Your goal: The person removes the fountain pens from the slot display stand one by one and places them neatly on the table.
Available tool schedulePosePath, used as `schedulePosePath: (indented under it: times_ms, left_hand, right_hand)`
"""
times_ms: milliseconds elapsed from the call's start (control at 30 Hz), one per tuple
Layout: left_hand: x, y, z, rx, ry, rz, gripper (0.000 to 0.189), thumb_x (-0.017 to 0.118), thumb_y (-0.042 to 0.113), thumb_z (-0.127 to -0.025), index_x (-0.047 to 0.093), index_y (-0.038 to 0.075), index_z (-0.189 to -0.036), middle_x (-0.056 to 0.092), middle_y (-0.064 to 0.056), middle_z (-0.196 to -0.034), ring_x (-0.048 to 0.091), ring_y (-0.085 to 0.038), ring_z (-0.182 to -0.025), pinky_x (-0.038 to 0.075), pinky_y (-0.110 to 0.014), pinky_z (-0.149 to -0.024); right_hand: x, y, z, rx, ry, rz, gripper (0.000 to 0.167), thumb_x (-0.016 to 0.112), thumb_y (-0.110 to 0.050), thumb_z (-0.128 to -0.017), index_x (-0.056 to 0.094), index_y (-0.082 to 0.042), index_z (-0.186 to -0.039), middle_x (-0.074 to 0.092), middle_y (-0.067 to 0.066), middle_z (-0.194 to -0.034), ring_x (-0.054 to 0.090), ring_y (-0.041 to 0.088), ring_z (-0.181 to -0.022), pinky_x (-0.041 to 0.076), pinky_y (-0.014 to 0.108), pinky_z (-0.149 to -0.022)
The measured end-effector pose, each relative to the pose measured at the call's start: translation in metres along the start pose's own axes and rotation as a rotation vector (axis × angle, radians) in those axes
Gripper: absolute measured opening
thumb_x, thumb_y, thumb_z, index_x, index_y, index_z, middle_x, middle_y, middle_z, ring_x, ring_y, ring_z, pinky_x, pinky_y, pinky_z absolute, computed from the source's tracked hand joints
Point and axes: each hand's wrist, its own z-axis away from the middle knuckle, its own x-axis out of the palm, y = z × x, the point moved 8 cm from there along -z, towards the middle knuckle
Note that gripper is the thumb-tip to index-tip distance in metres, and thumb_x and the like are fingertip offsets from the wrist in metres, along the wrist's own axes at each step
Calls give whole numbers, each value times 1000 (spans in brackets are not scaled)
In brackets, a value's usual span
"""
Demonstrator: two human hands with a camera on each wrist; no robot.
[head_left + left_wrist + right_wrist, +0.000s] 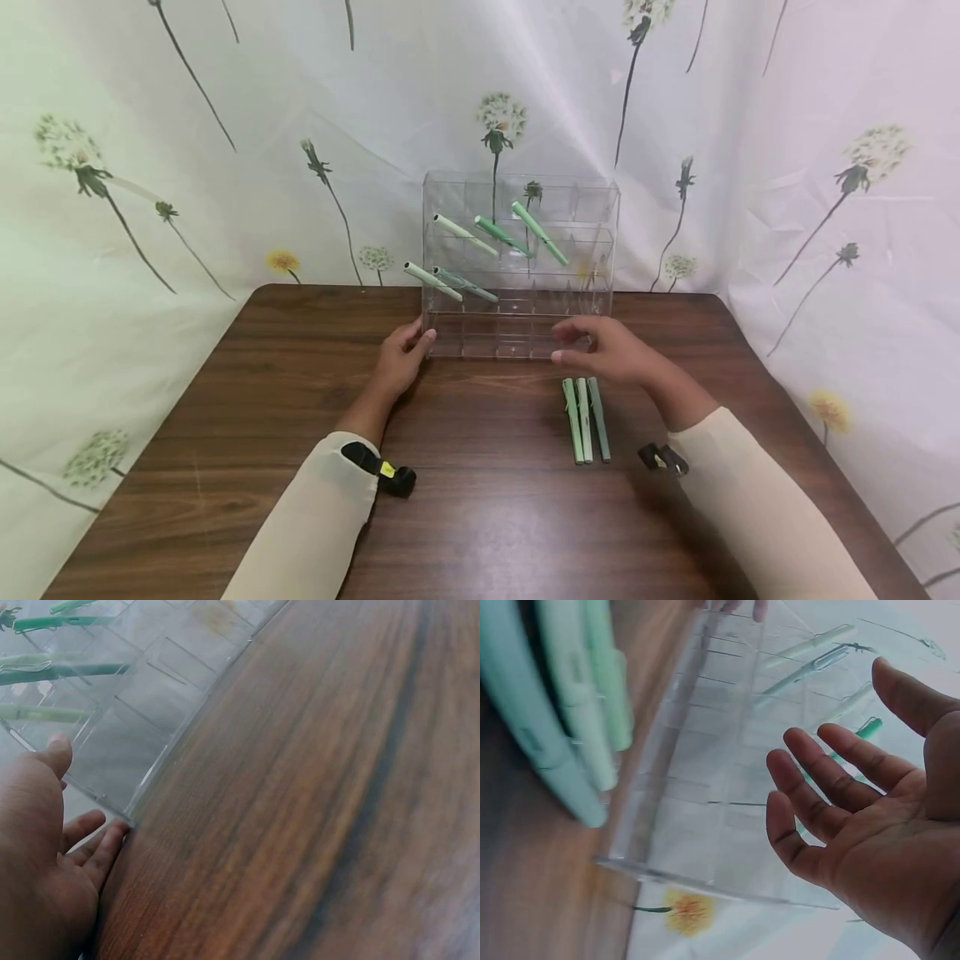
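Observation:
A clear acrylic tiered display rack [517,329] stands at the back of the table. My left hand [402,357] holds its lower left side; in the left wrist view the thumb [58,754] reaches over the side panel's edge, the other fingers along its outside near the bottom corner. Several pens in green shades lean in the rack, among them a dark green pen [501,236] and a light green pen [540,233] on a higher tier. My right hand [862,787] holds nothing; its fingers are loosely bent before the rack's lower right.
Three capped pens lie side by side below my right hand: light green [572,421], pale green [584,421] and grey-green [599,421]. A white cloth [360,100] with dandelion prints hangs behind and beside the brown wooden table [480,500].

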Motion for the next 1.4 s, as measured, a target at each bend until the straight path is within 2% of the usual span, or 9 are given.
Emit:
schedulePosePath:
  times_ms: [167,333,433,500,667,833,967,1200,1400]
  left_hand:
    - [-3,-1,1,3,-3,-2,58,61,34,-114,46,14,-166,51,-23,-165,58,-43,-144,47,-56,-120]
    - [-4,1,0,2,1,-35,58,61,37,-114,46,16,-166,52,-23,-164,59,-42,-143,47,-56,-120]
    - [-2,2,-1,-5,-7,-53,60,61,40,-113,46,18,-167,51,-21,-166,57,-42,-146,45,-57,-122]
    - [-1,2,-1,-11,-7,-48,61,62,40,-113,45,18,-167,50,-21,-166,57,-41,-147,45,-56,-123]
    - [-1,-1,1,-20,0,-20,60,62,37,-113,45,17,-167,50,-21,-166,56,-41,-146,44,-56,-124]
    - [0,-1,2,-11,2,-16,59,62,37,-113,46,16,-166,51,-21,-166,55,-40,-148,43,-55,-125]
    - [-1,-1,1,-1,16,-11,58,62,36,-113,47,15,-166,52,-21,-166,54,-40,-149,42,-55,-125]
    - [-2,0,1,6,15,-12,59,64,35,-113,48,15,-165,53,-22,-164,55,-41,-148,43,-56,-125]
    - [-2,1,1,-6,7,-14,59,64,37,-113,47,17,-166,52,-22,-165,54,-41,-149,41,-56,-126]
  right_hand:
    - [-5,-17,-13,-5,12,-24,47,75,-26,-106,65,-4,-147,72,20,-140,70,34,-127,59,55,-106]
    - [-11,-23,-27,12,25,-46,49,74,-26,-107,63,-7,-150,67,20,-150,68,36,-132,59,56,-107]
    - [-14,-26,-36,22,52,-75,50,73,-27,-108,61,-8,-152,66,18,-150,69,36,-132,60,55,-104]
    - [-15,-27,-42,35,65,-141,50,73,-28,-108,61,-9,-153,67,17,-149,69,35,-132,60,55,-103]
    - [-12,-31,-55,72,78,-294,48,73,-30,-107,62,-12,-150,70,14,-145,69,32,-133,58,56,-109]
    - [-11,-40,-66,66,101,-318,44,73,-30,-107,64,-14,-147,70,13,-143,69,32,-132,58,57,-109]
    - [-5,-45,-76,39,91,-386,43,72,-24,-107,63,-8,-147,66,16,-148,71,35,-130,59,62,-106]
    - [8,-44,-92,58,104,-475,44,72,-24,-108,62,-7,-147,65,18,-149,72,38,-128,65,43,-95]
    - [13,-47,-103,72,131,-557,44,71,-25,-109,63,-6,-147,63,19,-153,69,42,-132,64,50,-98]
